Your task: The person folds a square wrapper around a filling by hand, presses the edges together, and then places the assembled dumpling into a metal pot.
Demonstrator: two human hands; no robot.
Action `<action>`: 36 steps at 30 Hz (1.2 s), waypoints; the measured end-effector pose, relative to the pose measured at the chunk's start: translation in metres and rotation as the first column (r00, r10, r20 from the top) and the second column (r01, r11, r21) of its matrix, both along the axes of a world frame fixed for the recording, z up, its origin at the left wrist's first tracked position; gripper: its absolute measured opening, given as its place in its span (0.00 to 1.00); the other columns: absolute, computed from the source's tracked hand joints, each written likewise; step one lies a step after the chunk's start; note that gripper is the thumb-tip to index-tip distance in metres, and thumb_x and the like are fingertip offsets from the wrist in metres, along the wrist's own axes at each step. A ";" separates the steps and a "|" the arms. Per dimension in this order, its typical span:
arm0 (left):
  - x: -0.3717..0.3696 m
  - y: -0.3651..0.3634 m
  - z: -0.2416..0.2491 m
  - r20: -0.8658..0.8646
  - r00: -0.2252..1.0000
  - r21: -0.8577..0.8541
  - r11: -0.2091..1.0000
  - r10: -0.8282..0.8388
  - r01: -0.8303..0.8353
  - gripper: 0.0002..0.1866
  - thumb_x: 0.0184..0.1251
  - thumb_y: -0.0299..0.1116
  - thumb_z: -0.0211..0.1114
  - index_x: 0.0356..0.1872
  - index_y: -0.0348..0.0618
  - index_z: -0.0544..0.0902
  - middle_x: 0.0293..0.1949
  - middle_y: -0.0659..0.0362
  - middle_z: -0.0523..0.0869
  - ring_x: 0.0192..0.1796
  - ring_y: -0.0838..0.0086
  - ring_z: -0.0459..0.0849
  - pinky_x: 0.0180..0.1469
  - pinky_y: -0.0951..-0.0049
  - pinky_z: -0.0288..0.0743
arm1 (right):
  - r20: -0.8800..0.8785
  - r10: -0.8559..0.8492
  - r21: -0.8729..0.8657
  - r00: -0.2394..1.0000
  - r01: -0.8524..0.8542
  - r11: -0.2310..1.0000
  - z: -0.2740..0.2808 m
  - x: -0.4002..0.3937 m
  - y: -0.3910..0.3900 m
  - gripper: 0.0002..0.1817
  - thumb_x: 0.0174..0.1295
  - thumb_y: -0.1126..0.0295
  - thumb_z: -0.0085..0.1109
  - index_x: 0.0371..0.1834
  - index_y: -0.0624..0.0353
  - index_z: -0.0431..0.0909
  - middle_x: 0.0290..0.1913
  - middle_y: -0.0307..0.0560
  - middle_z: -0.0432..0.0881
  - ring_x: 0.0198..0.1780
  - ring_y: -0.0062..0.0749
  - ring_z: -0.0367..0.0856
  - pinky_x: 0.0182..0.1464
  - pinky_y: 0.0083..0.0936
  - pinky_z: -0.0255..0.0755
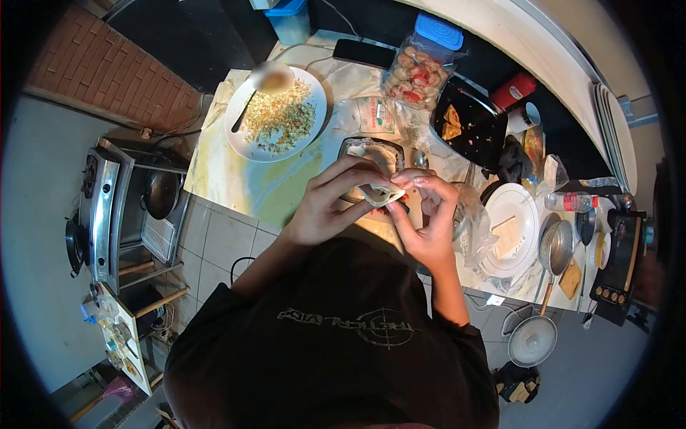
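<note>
Both hands meet over the near edge of the table and hold a small pale folded wrapper [380, 194]. My left hand [332, 200] curls round its left side, fingers above and thumb below. From the right, my right hand [430, 214] pinches its edge between thumb and fingertips. Directly behind the hands is a dark-rimmed tray [371, 149] with pale contents, partly covered by my fingers. To the left, a large white plate [238, 143] holds chopped vegetables, a spoon handle and a blurred bowl. The inside of the wrapper is hard to make out.
A plastic bag [364, 116] lies behind the tray. Further back are a bag of red and pale pieces [416, 75] and a black tray [486, 132] with fried food. On the right are a white plate [529, 239], a bottle [572, 201] and a strainer [555, 247].
</note>
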State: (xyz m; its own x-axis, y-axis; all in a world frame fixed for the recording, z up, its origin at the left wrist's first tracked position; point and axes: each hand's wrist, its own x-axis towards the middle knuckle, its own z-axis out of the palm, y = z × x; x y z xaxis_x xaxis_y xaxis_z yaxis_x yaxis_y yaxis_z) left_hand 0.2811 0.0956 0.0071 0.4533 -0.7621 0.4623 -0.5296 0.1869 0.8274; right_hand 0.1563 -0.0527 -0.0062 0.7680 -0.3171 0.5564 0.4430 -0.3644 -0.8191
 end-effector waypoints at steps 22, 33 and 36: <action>0.007 0.007 -0.068 -0.901 0.432 0.044 0.999 0.028 0.028 0.16 0.73 0.28 0.62 0.59 0.37 0.76 0.46 0.58 0.86 0.46 0.75 0.86 0.53 0.76 0.79 | -0.229 -0.248 0.141 0.941 0.284 0.948 -0.006 -0.046 0.001 0.25 0.61 0.85 0.61 0.59 0.63 0.63 0.53 0.51 0.75 0.52 0.30 0.76 0.58 0.27 0.68; -0.015 0.037 -0.094 -0.858 -0.135 -0.498 0.867 -0.495 -0.013 0.16 0.76 0.30 0.58 0.59 0.36 0.73 0.46 0.57 0.83 0.45 0.74 0.85 0.52 0.74 0.81 | -0.319 -0.239 0.163 0.917 0.302 0.939 -0.012 -0.075 0.028 0.20 0.62 0.83 0.60 0.56 0.63 0.68 0.50 0.48 0.76 0.47 0.28 0.77 0.52 0.26 0.71; -0.028 0.044 -0.076 -0.922 0.079 -0.376 0.926 -0.378 0.041 0.13 0.75 0.29 0.60 0.56 0.37 0.77 0.45 0.57 0.85 0.45 0.75 0.84 0.52 0.77 0.80 | -0.337 -0.175 0.155 0.925 0.238 0.959 -0.017 -0.079 0.035 0.19 0.62 0.82 0.61 0.56 0.63 0.69 0.48 0.47 0.77 0.47 0.28 0.77 0.52 0.25 0.71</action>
